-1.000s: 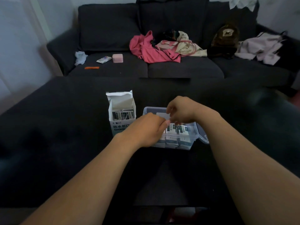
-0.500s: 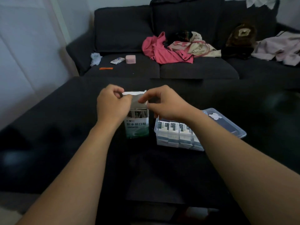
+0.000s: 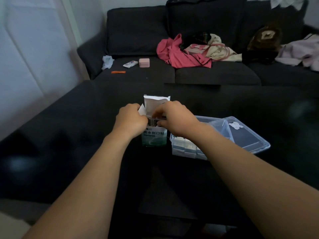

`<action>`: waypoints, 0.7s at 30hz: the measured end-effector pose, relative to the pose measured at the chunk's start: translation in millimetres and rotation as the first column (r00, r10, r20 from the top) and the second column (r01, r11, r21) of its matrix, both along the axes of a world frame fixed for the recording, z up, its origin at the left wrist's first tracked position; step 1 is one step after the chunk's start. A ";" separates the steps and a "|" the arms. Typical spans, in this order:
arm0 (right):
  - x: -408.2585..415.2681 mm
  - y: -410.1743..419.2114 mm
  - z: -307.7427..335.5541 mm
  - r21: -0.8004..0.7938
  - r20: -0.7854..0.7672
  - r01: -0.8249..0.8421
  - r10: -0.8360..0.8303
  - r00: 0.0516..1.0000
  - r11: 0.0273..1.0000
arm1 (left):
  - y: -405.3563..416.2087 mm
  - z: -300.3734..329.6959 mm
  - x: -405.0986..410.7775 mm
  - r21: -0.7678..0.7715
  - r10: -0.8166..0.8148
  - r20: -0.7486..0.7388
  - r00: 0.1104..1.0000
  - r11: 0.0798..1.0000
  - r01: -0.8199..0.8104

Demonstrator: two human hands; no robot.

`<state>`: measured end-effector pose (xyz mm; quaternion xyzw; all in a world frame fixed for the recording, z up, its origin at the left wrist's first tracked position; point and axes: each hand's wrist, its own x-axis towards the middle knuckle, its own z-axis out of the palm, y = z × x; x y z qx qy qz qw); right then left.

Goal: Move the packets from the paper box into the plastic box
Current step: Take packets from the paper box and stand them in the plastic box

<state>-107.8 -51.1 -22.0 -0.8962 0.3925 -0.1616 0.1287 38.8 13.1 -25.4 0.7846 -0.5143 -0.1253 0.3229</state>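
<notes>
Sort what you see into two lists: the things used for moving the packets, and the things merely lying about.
Job:
paper box
packets
plastic box
lid
left hand, holding the paper box
right hand, fingers at its opening

Lying about:
pink garment
pink case
orange strip
tissue
sofa

The paper box carries the only print that can be read: a line of dark Chinese characters, 防水创口贴, across the front face, above its green lower part. Just under that line sit a few small green marks, too small to read. The small flat pack far off on the sofa shows red and blue marks, but they are too blurred to make out.
</notes>
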 end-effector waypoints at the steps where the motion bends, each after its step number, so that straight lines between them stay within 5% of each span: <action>1: 0.1 -0.4 -0.3 0.004 0.008 -0.002 0.002 1.000 1.000 | 0.5 -0.5 0.2 -0.001 0.002 0.005 1.000 1.000 -0.002; 9: 3.7 -2.6 1.0 0.029 0.001 0.043 -0.043 0.999 0.999 | 2.9 -0.4 -2.2 -0.017 -0.017 -0.009 1.000 1.000 0.017; 15: 7.1 1.9 7.9 -0.140 -0.158 0.020 -0.042 0.986 0.990 | 3.9 0.3 -4.2 -0.012 -0.009 0.026 1.000 1.000 0.010; 21: 9.1 1.8 5.3 -0.143 -0.153 -0.002 -0.020 0.988 0.990 | 4.5 0.2 -4.6 -0.007 -0.017 0.021 1.000 1.000 0.017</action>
